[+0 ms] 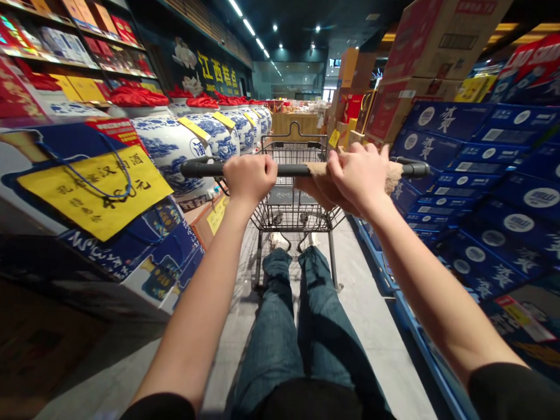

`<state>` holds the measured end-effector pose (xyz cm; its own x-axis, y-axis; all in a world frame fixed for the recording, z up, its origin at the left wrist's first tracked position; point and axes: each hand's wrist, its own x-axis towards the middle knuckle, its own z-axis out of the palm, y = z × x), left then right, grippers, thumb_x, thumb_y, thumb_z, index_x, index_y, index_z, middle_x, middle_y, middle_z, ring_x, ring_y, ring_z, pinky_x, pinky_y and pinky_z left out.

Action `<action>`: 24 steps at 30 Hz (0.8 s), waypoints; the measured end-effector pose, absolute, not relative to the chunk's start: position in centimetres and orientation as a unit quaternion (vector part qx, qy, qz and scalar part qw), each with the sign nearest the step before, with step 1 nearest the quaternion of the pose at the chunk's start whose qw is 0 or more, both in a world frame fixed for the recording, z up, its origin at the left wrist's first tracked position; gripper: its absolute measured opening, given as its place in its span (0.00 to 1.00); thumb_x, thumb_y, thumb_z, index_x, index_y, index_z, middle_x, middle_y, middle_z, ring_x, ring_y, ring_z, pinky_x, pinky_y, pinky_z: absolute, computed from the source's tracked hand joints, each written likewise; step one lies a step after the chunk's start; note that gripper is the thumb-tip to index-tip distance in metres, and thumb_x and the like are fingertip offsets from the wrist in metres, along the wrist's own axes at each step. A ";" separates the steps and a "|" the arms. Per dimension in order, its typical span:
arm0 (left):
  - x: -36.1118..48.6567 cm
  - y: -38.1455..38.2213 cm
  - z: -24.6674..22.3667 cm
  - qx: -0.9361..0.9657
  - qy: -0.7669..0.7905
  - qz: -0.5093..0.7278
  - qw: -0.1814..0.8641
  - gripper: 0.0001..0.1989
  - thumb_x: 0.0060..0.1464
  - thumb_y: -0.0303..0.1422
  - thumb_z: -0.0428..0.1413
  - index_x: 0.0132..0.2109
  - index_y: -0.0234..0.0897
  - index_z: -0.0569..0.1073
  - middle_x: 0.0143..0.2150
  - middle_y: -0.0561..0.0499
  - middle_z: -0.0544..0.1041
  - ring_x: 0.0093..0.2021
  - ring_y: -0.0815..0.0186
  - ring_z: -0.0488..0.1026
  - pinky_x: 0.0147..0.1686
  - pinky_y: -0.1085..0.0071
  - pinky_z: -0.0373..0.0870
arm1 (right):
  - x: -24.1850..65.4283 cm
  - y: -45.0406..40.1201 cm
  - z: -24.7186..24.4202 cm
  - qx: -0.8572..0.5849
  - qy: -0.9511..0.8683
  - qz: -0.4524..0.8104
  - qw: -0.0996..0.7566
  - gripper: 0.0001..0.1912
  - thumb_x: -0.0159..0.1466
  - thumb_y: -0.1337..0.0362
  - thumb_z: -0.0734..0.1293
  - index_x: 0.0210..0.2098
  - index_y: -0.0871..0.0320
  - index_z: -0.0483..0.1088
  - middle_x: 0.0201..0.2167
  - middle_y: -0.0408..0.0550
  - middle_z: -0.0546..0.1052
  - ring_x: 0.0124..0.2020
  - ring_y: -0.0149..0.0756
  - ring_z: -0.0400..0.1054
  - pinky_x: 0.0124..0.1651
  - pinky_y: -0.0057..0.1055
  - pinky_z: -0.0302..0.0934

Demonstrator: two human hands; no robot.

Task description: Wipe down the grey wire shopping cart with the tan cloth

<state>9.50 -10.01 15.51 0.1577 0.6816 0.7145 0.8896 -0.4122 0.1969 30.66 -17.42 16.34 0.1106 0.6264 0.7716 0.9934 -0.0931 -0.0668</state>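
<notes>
A dark shopping cart (291,219) stands in front of my legs, its black handle (289,170) running across the view. My left hand (251,176) is wrapped round the handle left of its middle. On the right part of the handle, my right hand (359,175) is closed over the bar, together with a tan fluffy cloth (317,188) that hangs below it. Some fingertips of both hands are hidden behind the bar. The visible part of the wire basket holds nothing I can make out.
Blue cartons (437,140) are stacked on the right above a blue pallet edge (405,309). On the left stand blue-and-white jars (175,140) with red cloth tops and a blue box with a yellow sign (100,189). A grey tiled aisle (371,303) runs forward.
</notes>
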 end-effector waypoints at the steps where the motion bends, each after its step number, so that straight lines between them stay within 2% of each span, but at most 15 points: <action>1: 9.6 -10.0 15.5 -0.749 -0.523 -0.383 0.138 0.28 0.68 0.40 0.40 0.43 0.34 0.84 0.41 0.35 0.83 0.43 0.49 0.78 0.45 0.55 0.65 | 29.8 -17.2 16.4 -0.669 -0.608 -0.301 0.304 0.30 0.75 0.53 0.51 0.46 0.59 0.83 0.50 0.63 0.78 0.58 0.61 0.65 0.60 0.68 0.52; 3: 9.6 -10.0 15.5 -0.752 -0.518 -0.379 0.150 0.28 0.67 0.40 0.40 0.42 0.33 0.84 0.41 0.35 0.84 0.42 0.48 0.78 0.45 0.56 0.65 | 27.4 -16.6 16.3 -0.643 -0.631 -0.317 0.294 0.29 0.75 0.54 0.52 0.46 0.57 0.83 0.56 0.61 0.77 0.61 0.61 0.62 0.64 0.72 0.47; 5: 9.4 -9.9 15.5 -0.757 -0.508 -0.373 0.169 0.28 0.67 0.40 0.40 0.40 0.33 0.84 0.39 0.35 0.84 0.42 0.48 0.79 0.43 0.57 0.66 | 25.1 -16.0 16.2 -0.620 -0.655 -0.325 0.283 0.28 0.75 0.55 0.53 0.46 0.58 0.83 0.55 0.61 0.77 0.60 0.58 0.64 0.65 0.69 0.47; 7: 9.1 -9.9 15.5 -0.760 -0.502 -0.371 0.184 0.28 0.67 0.40 0.40 0.40 0.33 0.84 0.38 0.35 0.84 0.41 0.48 0.79 0.41 0.58 0.66 | 24.0 -15.7 16.1 -0.606 -0.682 -0.310 0.267 0.29 0.76 0.54 0.52 0.46 0.60 0.82 0.49 0.62 0.80 0.54 0.54 0.69 0.63 0.59 0.53; 10: 8.6 -9.8 15.4 -0.757 -0.509 -0.366 0.181 0.28 0.67 0.41 0.40 0.41 0.33 0.84 0.39 0.36 0.84 0.42 0.49 0.79 0.41 0.59 0.66 | 25.4 -16.1 16.2 -0.626 -0.687 -0.277 0.245 0.34 0.77 0.49 0.50 0.44 0.62 0.82 0.39 0.61 0.82 0.44 0.49 0.73 0.54 0.47 0.58; 13: 8.4 -9.6 15.3 -0.756 -0.517 -0.366 0.165 0.29 0.68 0.42 0.39 0.42 0.33 0.83 0.40 0.36 0.83 0.43 0.49 0.78 0.44 0.58 0.66 | 28.7 -16.7 16.5 -0.684 -0.631 -0.271 0.246 0.42 0.77 0.43 0.45 0.39 0.63 0.82 0.34 0.62 0.82 0.41 0.49 0.76 0.48 0.42 0.57; 15: 8.6 -9.5 15.2 -0.753 -0.521 -0.371 0.155 0.29 0.68 0.42 0.38 0.42 0.32 0.82 0.41 0.35 0.83 0.44 0.49 0.78 0.45 0.57 0.66 | 30.0 -16.8 16.7 -0.701 -0.604 -0.277 0.259 0.45 0.77 0.43 0.43 0.38 0.65 0.83 0.33 0.63 0.82 0.40 0.51 0.76 0.46 0.41 0.56; 24: 9.4 -9.6 15.5 -0.753 -0.535 -0.347 0.162 0.30 0.68 0.42 0.38 0.45 0.31 0.82 0.42 0.35 0.83 0.47 0.47 0.77 0.47 0.59 0.66 | 22.8 -14.5 16.4 -0.637 -0.675 -0.257 0.270 0.36 0.79 0.55 0.45 0.43 0.65 0.82 0.38 0.63 0.83 0.42 0.46 0.77 0.47 0.38 0.55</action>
